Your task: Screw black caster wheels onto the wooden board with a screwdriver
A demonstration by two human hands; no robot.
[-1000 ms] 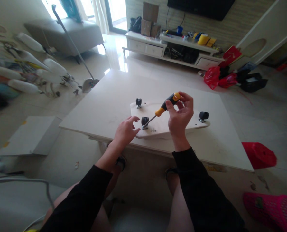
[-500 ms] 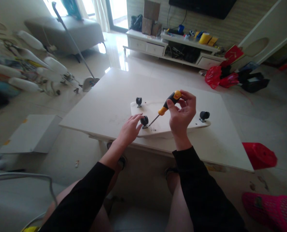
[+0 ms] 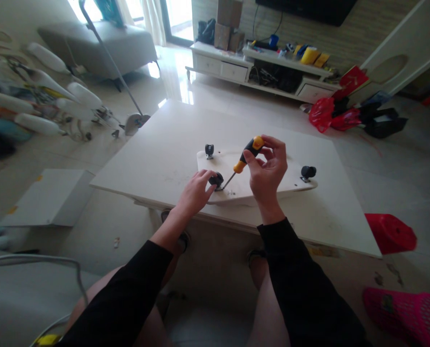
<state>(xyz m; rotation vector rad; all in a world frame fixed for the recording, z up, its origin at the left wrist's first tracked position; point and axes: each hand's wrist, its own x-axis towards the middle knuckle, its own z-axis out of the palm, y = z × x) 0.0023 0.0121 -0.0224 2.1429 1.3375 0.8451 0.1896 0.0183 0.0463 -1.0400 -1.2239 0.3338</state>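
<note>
A white board (image 3: 244,185) lies on the white table (image 3: 146,154) with black caster wheels standing up from it. My left hand (image 3: 197,189) grips the near-left caster (image 3: 216,180) between thumb and fingers. In my right hand (image 3: 269,168) is a yellow-and-black screwdriver (image 3: 249,153), held by its handle and tilted. The screwdriver's tip meets the metal base of that caster. Another caster (image 3: 209,151) stands at the board's far-left corner, and a third caster (image 3: 308,173) is at its right end. My right hand hides part of the board.
A red stool (image 3: 392,233) stands by the table's right corner, above a pink basket (image 3: 406,313). On the floor at left is a white box (image 3: 48,197). A long white cabinet (image 3: 218,67) lines the far wall, and a grey bench (image 3: 99,50) sits back left.
My right hand and the screwdriver have moved slightly left, with the shaft steeper and its tip closer to the caster base. The caster in my left hand has turned a little.
</note>
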